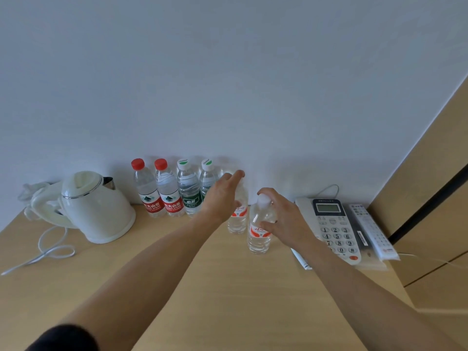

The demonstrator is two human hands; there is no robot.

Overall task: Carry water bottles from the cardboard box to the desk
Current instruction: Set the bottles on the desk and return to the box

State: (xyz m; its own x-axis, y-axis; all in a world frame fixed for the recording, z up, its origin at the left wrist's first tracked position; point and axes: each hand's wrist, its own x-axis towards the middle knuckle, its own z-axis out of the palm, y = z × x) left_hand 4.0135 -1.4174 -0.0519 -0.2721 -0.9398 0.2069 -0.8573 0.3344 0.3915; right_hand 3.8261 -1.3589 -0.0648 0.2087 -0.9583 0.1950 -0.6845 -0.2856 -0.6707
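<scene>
1. A white electric kettle [97, 209] and a white keypad telephone [331, 229] are set on the light wooden desk [202, 287].
2. 2 clear plastic bottles with orange-red labels, [238, 221] and [259, 236], are gripped upright on the desk by the left hand [222, 196] and right hand [283, 219].
3. "SPRING" is read on 2 red-capped bottles [158, 191].

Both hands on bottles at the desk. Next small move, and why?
Probably slide the bottle under the right hand, the nearer orange-label bottle, back toward the wall, then let go. It stands upright on the desk but nearer than the row, while the other orange-label bottle, at the left hand, sits further back beside the green-label bottles.
</scene>
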